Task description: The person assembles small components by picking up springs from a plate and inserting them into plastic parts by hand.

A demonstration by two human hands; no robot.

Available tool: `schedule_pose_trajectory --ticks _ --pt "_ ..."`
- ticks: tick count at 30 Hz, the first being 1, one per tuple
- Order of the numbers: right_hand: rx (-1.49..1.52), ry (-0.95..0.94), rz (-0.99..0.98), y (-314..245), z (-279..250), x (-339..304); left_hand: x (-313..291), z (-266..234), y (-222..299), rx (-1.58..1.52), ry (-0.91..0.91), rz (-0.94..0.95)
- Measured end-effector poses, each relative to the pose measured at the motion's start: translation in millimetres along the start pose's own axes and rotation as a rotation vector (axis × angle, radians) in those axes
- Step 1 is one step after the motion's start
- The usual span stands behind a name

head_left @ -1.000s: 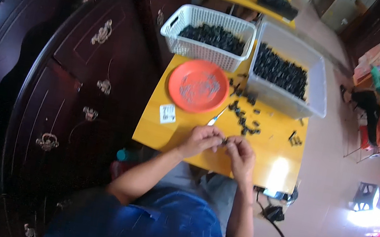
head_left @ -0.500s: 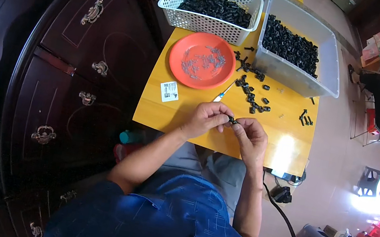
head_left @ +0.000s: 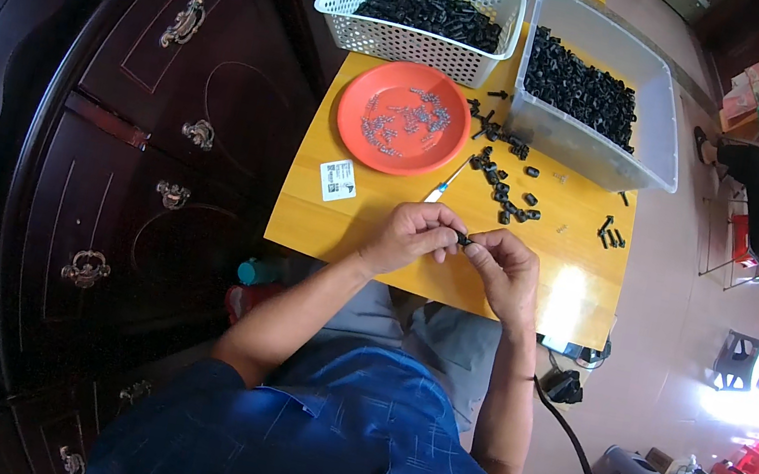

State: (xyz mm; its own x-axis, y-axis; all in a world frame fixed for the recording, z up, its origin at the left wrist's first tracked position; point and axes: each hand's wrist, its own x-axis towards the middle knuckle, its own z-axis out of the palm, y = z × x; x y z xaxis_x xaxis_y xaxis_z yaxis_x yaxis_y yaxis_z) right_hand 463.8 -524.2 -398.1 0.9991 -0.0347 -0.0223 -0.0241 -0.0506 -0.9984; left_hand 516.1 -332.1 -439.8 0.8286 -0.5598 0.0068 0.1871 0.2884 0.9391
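Over the front part of the yellow table [head_left: 350, 232], my left hand [head_left: 415, 238] and my right hand [head_left: 506, 268] meet, closed in pinches on a small black plastic part [head_left: 462, 240]. Fingers cover most of it, so its exact shape is hidden. Just beyond my left hand lies a thin tool with a white and blue handle [head_left: 438, 192] and a slim metal shaft. Several loose black plastic parts [head_left: 501, 193] are scattered past my fingers. An orange-red plate [head_left: 357, 137] with many tiny clear or silvery pieces sits to the left, near a white printed card [head_left: 338, 181].
At the back stand a white perforated basket [head_left: 403, 46] and a translucent bin [head_left: 567, 150], both holding black parts. More black pieces [head_left: 611, 235] lie at the right edge. A dark wooden cabinet [head_left: 142, 144] rises on the left. A black cable [head_left: 580, 455] runs at right; people sit beyond.
My right hand and forearm have shifted slightly, the wrist turning a little to the right. Both hands still pinch the black part, and the things on the table keep their places.
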Motion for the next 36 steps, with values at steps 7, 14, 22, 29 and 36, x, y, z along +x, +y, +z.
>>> schedule_pose_trajectory --ticks 7,14,22,29,36 --pt "-0.23 -0.04 -0.009 -0.5 -6.8 2.8 -1.7 6.7 -2.7 0.118 0.011 0.01" --pt "0.045 -0.041 0.136 18.4 -3.4 2.5 -2.5 10.6 -7.1 0.28 0.049 0.07" --pt "0.18 -0.077 0.156 29.2 -4.2 -6.3 -2.0 16.0 -4.4 0.4 0.025 0.12" --pt "0.388 -0.047 0.233 25.6 -2.2 -5.1 -7.4 30.0 12.3 0.552 0.088 0.278" --pt "0.539 0.018 0.184 26.7 7.5 -7.2 7.6 37.7 22.2 1.054 0.113 0.578"
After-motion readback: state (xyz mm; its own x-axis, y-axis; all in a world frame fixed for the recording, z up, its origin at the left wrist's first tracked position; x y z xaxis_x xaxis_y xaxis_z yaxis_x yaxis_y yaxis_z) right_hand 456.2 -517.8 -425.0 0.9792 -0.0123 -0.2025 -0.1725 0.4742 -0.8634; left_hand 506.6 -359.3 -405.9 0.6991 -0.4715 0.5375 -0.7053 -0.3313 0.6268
